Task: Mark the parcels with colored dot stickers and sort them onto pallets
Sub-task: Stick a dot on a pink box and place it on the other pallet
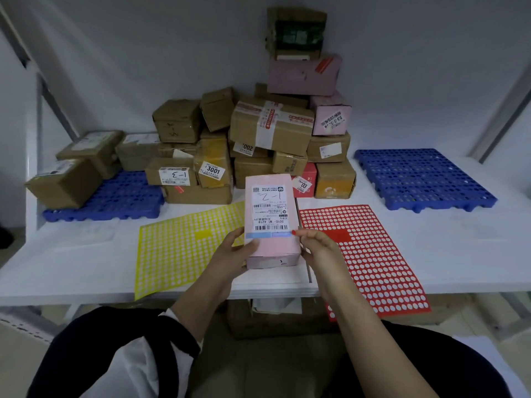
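We tag the pink parcel (273,249).
Our left grip (230,254) clasps it label-up, held steady; our right grip (316,248) pinches a red dot (293,232) beside the label (270,208), ready to press.

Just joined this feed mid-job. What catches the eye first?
A pink cardboard parcel with a white label, held at centre by the left hand and right hand, a small red dot at the right fingers. A yellow sticker sheet lies left of it, a red sticker sheet right; behind, brown cardboard boxes heap between two blue plastic pallets.
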